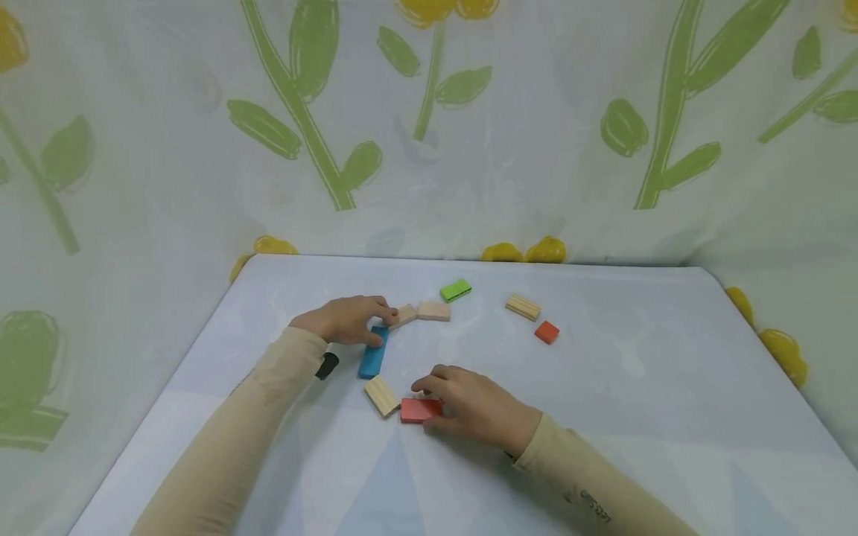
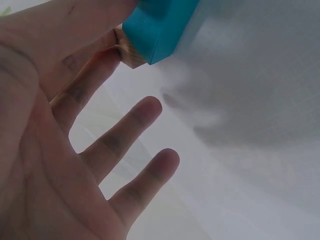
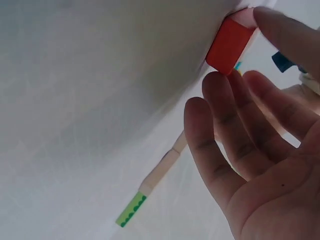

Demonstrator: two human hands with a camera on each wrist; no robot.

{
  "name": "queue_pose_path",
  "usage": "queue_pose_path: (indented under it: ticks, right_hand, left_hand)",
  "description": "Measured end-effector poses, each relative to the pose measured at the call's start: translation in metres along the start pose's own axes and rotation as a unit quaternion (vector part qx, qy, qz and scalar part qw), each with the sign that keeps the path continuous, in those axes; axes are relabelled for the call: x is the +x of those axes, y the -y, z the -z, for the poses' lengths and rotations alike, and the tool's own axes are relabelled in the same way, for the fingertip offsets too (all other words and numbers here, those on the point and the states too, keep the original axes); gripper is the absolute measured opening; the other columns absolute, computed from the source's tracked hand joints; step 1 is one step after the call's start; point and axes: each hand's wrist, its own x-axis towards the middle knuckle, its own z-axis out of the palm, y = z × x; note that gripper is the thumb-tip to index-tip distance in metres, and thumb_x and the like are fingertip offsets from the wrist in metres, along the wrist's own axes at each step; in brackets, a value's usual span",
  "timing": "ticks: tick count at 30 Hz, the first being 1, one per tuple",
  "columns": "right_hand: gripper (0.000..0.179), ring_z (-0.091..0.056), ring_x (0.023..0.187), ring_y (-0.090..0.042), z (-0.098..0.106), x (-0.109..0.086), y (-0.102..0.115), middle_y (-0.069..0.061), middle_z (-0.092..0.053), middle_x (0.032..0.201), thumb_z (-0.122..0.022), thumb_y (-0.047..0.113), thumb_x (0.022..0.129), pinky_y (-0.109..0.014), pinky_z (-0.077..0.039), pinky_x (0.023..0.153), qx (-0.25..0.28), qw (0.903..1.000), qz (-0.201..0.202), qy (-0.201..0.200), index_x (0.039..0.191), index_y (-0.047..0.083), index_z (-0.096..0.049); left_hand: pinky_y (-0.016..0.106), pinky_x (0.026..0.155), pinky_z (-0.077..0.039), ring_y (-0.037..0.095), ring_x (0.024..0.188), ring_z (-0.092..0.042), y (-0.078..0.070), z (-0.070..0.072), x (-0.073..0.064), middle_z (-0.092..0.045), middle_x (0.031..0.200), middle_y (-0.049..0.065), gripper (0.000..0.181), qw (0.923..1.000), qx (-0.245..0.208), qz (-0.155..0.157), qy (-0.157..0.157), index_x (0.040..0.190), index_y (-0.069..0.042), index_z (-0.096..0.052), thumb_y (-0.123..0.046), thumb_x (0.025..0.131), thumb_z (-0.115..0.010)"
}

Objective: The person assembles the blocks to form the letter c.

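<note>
My left hand (image 1: 348, 318) is at the back end of a blue wooden block (image 1: 373, 353). Its thumb touches the blue block and the index fingertip touches a small plain wooden block (image 1: 404, 316); the other fingers extend free in the left wrist view. My right hand (image 1: 479, 406) holds a red block (image 1: 415, 410) lightly, thumb at the near side, fingertips at the far side. In the right wrist view the red block (image 3: 230, 45) shows between thumb and fingers. Between the blue and red blocks lies a plain wooden block (image 1: 382, 395), forming a curved row.
Beyond the hands lie another plain block (image 1: 434, 311), a green block (image 1: 456, 289), a grooved wooden block (image 1: 523, 306) and an orange-red block (image 1: 547, 332). They rest on a white table (image 1: 637, 417) backed by a flowered cloth (image 1: 523, 149). A black piece (image 1: 327, 365) sits under the left wrist.
</note>
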Motion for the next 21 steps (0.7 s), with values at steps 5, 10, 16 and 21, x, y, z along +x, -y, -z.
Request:
queue_pose_path:
  ticks: [5, 10, 16, 21]
  right_hand:
    - [0.034, -0.054, 0.084, -0.004, -0.0001, -0.0016, 0.0008, 0.004, -0.065, 0.103, -0.082, 0.027, 0.088, -0.016, -0.051, 0.075, 0.006, 0.9999, 0.008, -0.007, 0.118, 0.015, -0.073]
    - [0.031, -0.053, 0.083, -0.005, -0.0025, -0.0012, 0.0019, 0.003, -0.065, 0.101, -0.082, 0.026, 0.088, -0.017, -0.052, 0.075, 0.010, 0.9999, 0.006, -0.008, 0.116, 0.014, -0.074]
    - [0.032, -0.053, 0.083, -0.005, -0.0028, 0.0004, 0.0021, 0.003, -0.065, 0.100, -0.082, 0.027, 0.088, -0.018, -0.052, 0.075, 0.008, 0.9999, 0.000, -0.009, 0.116, 0.014, -0.074]
    - [0.034, -0.054, 0.083, -0.005, -0.0032, 0.0014, 0.0020, 0.004, -0.065, 0.101, -0.083, 0.028, 0.087, -0.019, -0.052, 0.076, 0.008, 0.9999, -0.012, -0.003, 0.117, 0.015, -0.074]
  left_hand:
    - [0.051, 0.110, -0.042, 0.029, 0.138, -0.047, -0.0005, -0.0002, -0.0009, -0.054, 0.146, 0.005, 0.041, 1.0000, -0.007, 0.003, 0.000, 0.133, -0.013, -0.068, -0.019, 0.093, -0.075]
    - [0.051, 0.110, -0.042, 0.029, 0.137, -0.048, 0.0003, -0.0010, -0.0021, -0.055, 0.145, 0.006, 0.040, 1.0000, -0.009, 0.000, 0.004, 0.133, -0.012, -0.068, -0.019, 0.094, -0.075]
    - [0.049, 0.108, -0.044, 0.027, 0.135, -0.049, 0.0007, 0.0011, -0.0017, -0.055, 0.144, 0.005, 0.039, 0.9999, -0.010, -0.004, 0.002, 0.131, -0.012, -0.069, -0.018, 0.093, -0.075]
    - [0.049, 0.109, -0.043, 0.027, 0.135, -0.049, 0.0010, 0.0009, -0.0015, -0.055, 0.145, 0.004, 0.040, 0.9999, -0.010, -0.004, 0.004, 0.132, -0.013, -0.069, -0.020, 0.093, -0.075]
